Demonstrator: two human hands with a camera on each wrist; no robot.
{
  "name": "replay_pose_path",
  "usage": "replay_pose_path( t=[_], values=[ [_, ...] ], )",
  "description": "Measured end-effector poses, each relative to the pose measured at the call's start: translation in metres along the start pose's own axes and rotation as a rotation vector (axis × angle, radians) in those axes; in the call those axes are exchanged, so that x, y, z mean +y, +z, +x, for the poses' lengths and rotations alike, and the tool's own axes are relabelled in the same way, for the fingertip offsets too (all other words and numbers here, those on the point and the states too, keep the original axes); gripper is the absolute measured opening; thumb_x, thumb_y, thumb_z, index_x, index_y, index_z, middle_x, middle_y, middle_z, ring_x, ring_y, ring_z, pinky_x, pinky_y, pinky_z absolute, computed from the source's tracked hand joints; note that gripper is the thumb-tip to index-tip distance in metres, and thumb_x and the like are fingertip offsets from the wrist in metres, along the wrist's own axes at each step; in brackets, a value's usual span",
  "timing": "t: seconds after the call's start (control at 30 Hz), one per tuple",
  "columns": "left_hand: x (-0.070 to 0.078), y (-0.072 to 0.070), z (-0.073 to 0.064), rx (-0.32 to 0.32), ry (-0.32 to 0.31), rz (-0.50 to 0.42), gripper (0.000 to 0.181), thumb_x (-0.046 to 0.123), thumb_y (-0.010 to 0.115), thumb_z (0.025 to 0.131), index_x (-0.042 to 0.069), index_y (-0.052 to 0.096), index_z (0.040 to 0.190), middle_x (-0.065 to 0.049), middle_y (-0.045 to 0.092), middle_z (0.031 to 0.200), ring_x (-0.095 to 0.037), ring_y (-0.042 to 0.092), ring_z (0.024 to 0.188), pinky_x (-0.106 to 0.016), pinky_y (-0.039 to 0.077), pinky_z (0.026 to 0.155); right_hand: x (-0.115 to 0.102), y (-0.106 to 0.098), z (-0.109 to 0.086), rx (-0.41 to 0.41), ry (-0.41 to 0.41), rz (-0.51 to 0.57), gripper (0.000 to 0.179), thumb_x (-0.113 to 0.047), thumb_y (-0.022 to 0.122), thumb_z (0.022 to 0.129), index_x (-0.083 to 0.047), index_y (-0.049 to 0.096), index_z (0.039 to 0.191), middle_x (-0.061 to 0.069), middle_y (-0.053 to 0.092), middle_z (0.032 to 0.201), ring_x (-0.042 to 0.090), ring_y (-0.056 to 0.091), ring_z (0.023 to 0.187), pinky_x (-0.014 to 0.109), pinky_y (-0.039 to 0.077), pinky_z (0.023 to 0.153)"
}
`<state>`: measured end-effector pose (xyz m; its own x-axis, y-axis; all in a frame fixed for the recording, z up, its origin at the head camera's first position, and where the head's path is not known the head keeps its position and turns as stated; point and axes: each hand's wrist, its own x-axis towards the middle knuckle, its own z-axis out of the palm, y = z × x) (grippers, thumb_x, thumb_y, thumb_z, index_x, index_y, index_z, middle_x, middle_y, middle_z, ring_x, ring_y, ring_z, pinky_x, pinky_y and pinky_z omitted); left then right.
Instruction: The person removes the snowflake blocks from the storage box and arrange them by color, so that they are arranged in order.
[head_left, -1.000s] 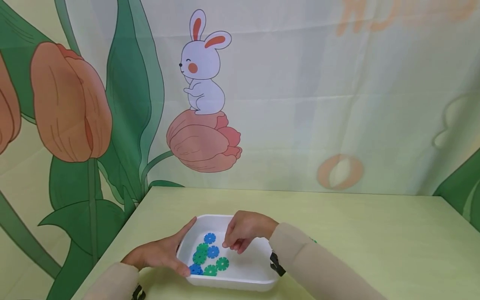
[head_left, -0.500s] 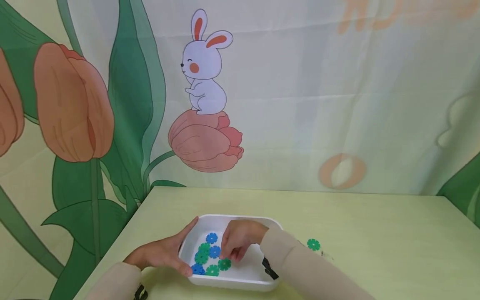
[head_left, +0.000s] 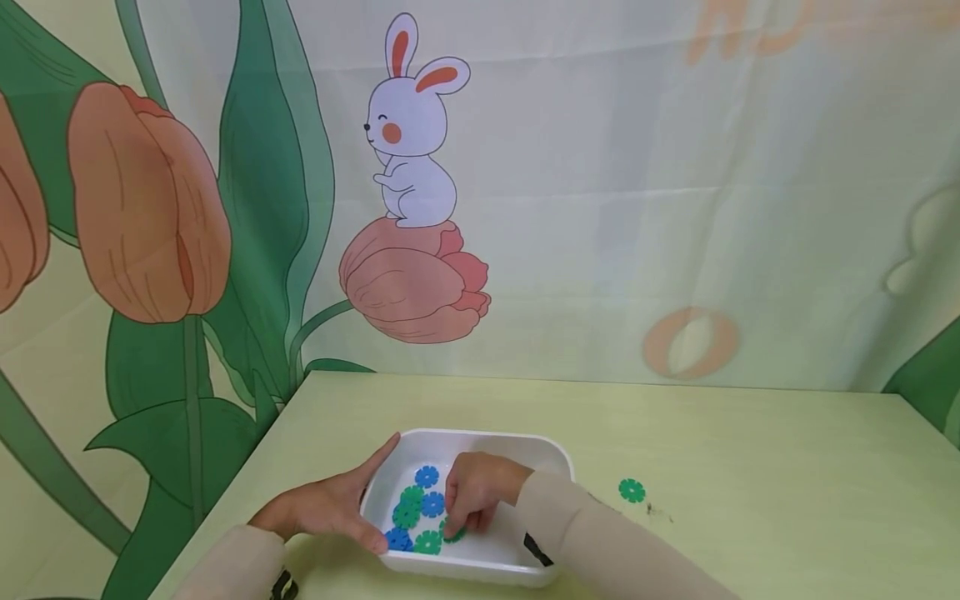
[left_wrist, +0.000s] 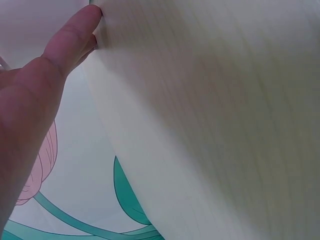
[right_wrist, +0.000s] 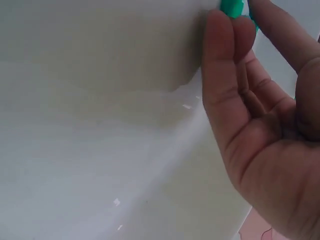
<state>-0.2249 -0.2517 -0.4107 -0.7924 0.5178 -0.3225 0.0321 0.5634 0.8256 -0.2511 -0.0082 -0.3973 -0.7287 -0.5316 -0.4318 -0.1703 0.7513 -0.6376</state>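
My left hand (head_left: pixel 330 507) grips the left end of a white plastic tray (head_left: pixel 480 572), thumb at the near corner and a finger at the far corner. In the left wrist view its fingers (left_wrist: pixel 75 37) reach along the tabletop. Inside the tray my right hand (head_left: pixel 480 487) points down and pinches a green notched plastic disc (head_left: pixel 456 536), partly hidden by the fingertips. The right wrist view shows a green edge (right_wrist: pixel 232 7) between thumb and fingers. Left of this hand lie several more discs, such as a blue disc (head_left: pixel 432 504) and a green disc (head_left: pixel 427 542).
A single green disc (head_left: pixel 632 490) lies on the pale yellow table (head_left: pixel 757 467), right of the tray, beside a small dark mark (head_left: pixel 651 507). Behind the table hangs a cloth backdrop (head_left: pixel 570 208) printed with a rabbit and tulips.
My right hand has moved down and toward me inside the tray, its fingertips reaching a green disc. The arm has uncovered the green disc on the table. The left hand stays at the tray.
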Motion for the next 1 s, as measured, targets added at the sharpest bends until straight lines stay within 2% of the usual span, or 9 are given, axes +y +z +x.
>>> replay_pose_path(
  t=[0.17, 0.4, 0.63, 0.8, 1.0],
  values=[
    [-0.0007, 0.0007, -0.0001, 0.004, 0.003, -0.010, 0.126, 0.031, 0.086, 0.079, 0.017, -0.009, 0.160, -0.015, 0.026, 0.154, -0.031, 0.041, 0.123, -0.056, 0.040, 0.106, 0.0001, 0.0044, 0.0009, 0.054, -0.003, -0.073, 0.024, -0.009, 0.089, 0.074, -0.008, 0.066, 0.068, 0.002, 0.061, 0.058, 0.013, 0.055, 0.048, 0.025, 0.054, 0.053],
    [0.0003, 0.0005, -0.0006, 0.005, 0.004, -0.017, 0.125, 0.030, 0.085, 0.080, 0.018, -0.010, 0.160, -0.016, 0.025, 0.155, -0.031, 0.041, 0.124, -0.056, 0.040, 0.106, -0.0022, 0.0055, 0.0028, 0.081, 0.023, -0.146, 0.024, -0.010, 0.087, 0.076, -0.009, 0.064, 0.069, 0.002, 0.061, 0.064, 0.015, 0.057, 0.051, 0.025, 0.052, 0.055],
    [0.0004, 0.0000, -0.0006, 0.006, -0.002, -0.022, 0.125, 0.029, 0.085, 0.080, 0.018, -0.010, 0.160, -0.016, 0.024, 0.155, -0.031, 0.040, 0.125, -0.057, 0.039, 0.107, -0.0063, 0.0048, 0.0005, 0.056, 0.032, -0.179, 0.025, -0.014, 0.088, 0.077, -0.010, 0.063, 0.077, 0.001, 0.061, 0.075, 0.015, 0.056, 0.056, 0.024, 0.053, 0.058],
    [-0.0002, 0.0002, -0.0006, -0.001, 0.003, -0.022, 0.125, 0.030, 0.085, 0.080, 0.019, -0.010, 0.160, -0.016, 0.024, 0.156, -0.031, 0.040, 0.125, -0.057, 0.039, 0.107, -0.0059, 0.0058, 0.0000, 0.047, 0.028, -0.211, 0.023, -0.013, 0.087, 0.078, -0.011, 0.064, 0.076, 0.001, 0.062, 0.075, 0.014, 0.056, 0.055, 0.023, 0.051, 0.059],
    [0.0008, 0.0002, -0.0010, 0.001, 0.012, -0.014, 0.126, 0.031, 0.085, 0.079, 0.019, -0.011, 0.160, -0.017, 0.023, 0.156, -0.032, 0.040, 0.125, -0.058, 0.038, 0.107, -0.0048, 0.0039, 0.0005, 0.039, 0.019, -0.187, 0.022, -0.010, 0.086, 0.077, -0.010, 0.064, 0.076, 0.001, 0.061, 0.074, 0.015, 0.057, 0.055, 0.024, 0.052, 0.060]
  ],
)
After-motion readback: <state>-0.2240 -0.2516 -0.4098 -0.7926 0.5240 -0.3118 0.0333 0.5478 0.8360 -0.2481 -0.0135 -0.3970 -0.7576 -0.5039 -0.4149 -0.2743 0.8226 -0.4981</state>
